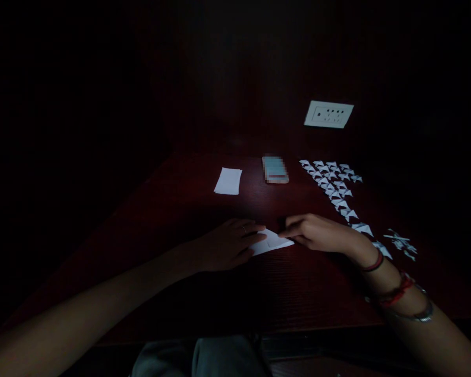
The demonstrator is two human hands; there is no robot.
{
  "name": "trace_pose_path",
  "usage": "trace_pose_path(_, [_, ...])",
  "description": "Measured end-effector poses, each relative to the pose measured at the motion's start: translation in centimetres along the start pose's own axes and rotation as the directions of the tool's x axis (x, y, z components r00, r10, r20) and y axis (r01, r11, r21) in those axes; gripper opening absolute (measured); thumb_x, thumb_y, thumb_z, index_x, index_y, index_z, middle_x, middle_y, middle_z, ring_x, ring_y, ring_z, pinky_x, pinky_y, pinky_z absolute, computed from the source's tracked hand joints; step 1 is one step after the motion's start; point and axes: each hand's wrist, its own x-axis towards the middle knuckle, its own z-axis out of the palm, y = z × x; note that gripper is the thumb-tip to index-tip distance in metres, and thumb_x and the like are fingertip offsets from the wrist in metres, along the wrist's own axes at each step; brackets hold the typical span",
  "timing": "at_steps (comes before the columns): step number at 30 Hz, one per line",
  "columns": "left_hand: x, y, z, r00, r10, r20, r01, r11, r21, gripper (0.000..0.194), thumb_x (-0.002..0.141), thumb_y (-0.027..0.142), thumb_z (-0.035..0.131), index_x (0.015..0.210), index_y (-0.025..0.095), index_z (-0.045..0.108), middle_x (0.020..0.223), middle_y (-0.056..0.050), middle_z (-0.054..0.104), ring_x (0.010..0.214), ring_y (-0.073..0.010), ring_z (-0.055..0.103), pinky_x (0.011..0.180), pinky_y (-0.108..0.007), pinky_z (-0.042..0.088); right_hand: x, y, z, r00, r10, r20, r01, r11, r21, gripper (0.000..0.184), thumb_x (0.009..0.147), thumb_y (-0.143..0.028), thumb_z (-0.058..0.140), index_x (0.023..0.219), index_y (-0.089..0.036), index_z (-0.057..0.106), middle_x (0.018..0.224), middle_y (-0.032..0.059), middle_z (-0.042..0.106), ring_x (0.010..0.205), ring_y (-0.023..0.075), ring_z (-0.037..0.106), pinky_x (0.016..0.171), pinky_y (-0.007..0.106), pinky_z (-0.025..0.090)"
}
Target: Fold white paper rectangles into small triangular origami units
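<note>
Overall head-camera view: a dim scene, looking forward and down over a dark red, wood-grained tabletop (pixel 306 288).

Small folded piece of white paper (pixel 275 242): flat on the tabletop in front of the person, between the hands and touched by both. Its visible part narrows to a point at the right. Its long near edge runs sideways, rising slightly away from the person towards that point; the left end is hidden.

Bare left hand with a thin, pale ring (pixel 233 245): palm down over the paper's left end. The fingers are stretched out with small gaps between them, their tips lying on the sheet and aimed right; it steadies rather than pinches, as far as one can judge.

Bare right hand (pixel 317 231): comes in from the right, fingers curled, a fingertip at the paper's far right edge. Whether thumb and finger have hold of that edge cannot be told.

Key relation: the paper lies to the left of the right fingertips and under the left ones. The left hand covers more of it, while the right hand is nearer the free, pointed end.

Thin stack of white rectangular paper (pixel 228 181): beyond the left hand, well apart from it.

Flat, pale-edged rectangular object, screen pixelated (pixel 275 169): right of the stack.

Many small, white, angular folded-paper pieces (pixel 339 203): a band beyond the right hand, reaching down beside its forearm.

Loose heap of thin, pale scraps (pixel 400 240): right of that band.
</note>
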Motion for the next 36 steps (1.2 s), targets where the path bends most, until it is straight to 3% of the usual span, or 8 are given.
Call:
trace_pose_path(14, [-0.1,-0.3,0.5,0.999,0.008,-0.031,-0.008,1.000,-0.009,0.042,0.082,0.025,0.040,0.123,0.022,0.031,0.130,-0.003,0.029,0.115,-0.0218,0.028,0.095,-0.039,0.023,-2.0,-0.2,-0.7,0.995,0.052,0.081,-0.053,0.999,0.011,0.035,0.071,-0.001,0.044,0.090,-0.023,0.064,0.074,0.0010,0.058,0.068,0.0103,0.054,0.061,0.020,0.038])
trace_pose_path(18, [-0.2,-0.2,0.3,0.999,0.011,-0.037,-0.011,1.000,-0.007,0.041,0.082,0.026,0.040,0.122,0.020,0.033,0.128,-0.004,0.032,0.114,-0.0216,0.029,0.094,-0.038,0.024,-1.8,0.0,-0.6,0.994,0.105,-0.040,-0.106,0.994,-0.022,0.029,0.075,-0.008,0.044,0.090,-0.022,0.064,0.076,0.0019,0.058,0.067,0.0109,0.053,0.061,0.022,0.040])
trace_pose_path(21, [-0.2,-0.2,0.2,0.998,0.003,-0.060,-0.003,1.000,0.003,0.042,0.082,0.033,0.041,0.120,0.019,0.036,0.123,-0.007,0.037,0.111,-0.0228,0.032,0.093,-0.040,0.025,-1.1,0.3,-0.2,0.958,0.212,-0.191,-0.222,0.974,-0.036,0.027,0.079,-0.017,0.043,0.101,-0.020,0.059,0.086,0.0049,0.057,0.075,0.0138,0.054,0.067,0.025,0.041])
trace_pose_path(23, [-0.2,-0.1,0.1,0.997,0.006,-0.071,-0.006,1.000,0.011,0.042,0.082,0.038,0.041,0.120,0.019,0.037,0.118,-0.009,0.039,0.108,-0.0233,0.034,0.091,-0.040,0.027,-0.4,0.5,0.4,0.946,0.231,-0.229,-0.235,0.972,0.011,0.027,0.080,-0.023,0.042,0.103,-0.019,0.056,0.090,0.0062,0.055,0.079,0.0147,0.053,0.071,0.027,0.042])
trace_pose_path(26, [-0.1,-0.1,0.3,0.997,0.010,-0.081,-0.009,1.000,0.015,0.040,0.083,0.038,0.038,0.119,0.020,0.038,0.114,-0.009,0.041,0.104,-0.0226,0.037,0.088,-0.040,0.031,0.7,0.7,1.4,0.943,0.238,-0.233,-0.218,0.970,0.108,0.027,0.079,-0.029,0.045,0.100,-0.017,0.057,0.089,0.0063,0.054,0.079,0.0145,0.052,0.072,0.027,0.042])
trace_pose_path(29, [0.0,-0.2,0.5,0.996,0.010,-0.088,-0.010,1.000,0.004,0.037,0.084,0.035,0.037,0.119,0.022,0.039,0.113,-0.008,0.040,0.103,-0.0212,0.038,0.087,-0.038,0.032,1.4,0.8,2.2,0.927,0.265,-0.265,-0.221,0.958,0.183,0.019,0.074,-0.024,0.053,0.091,-0.016,0.058,0.084,0.0049,0.053,0.078,0.0134,0.051,0.071,0.025,0.041])
trace_pose_path(36, [-0.2,-0.2,0.6,0.989,-0.025,-0.143,0.025,1.000,-0.006,0.032,0.084,0.031,0.040,0.115,0.027,0.043,0.113,-0.007,0.039,0.103,-0.0204,0.037,0.088,-0.039,0.032,1.8,0.7,2.4,0.911,0.347,-0.222,-0.277,0.915,0.292,0.005,0.070,-0.019,0.056,0.072,-0.014,0.057,0.076,0.0032,0.054,0.070,0.0115,0.049,0.065,0.023,0.039])
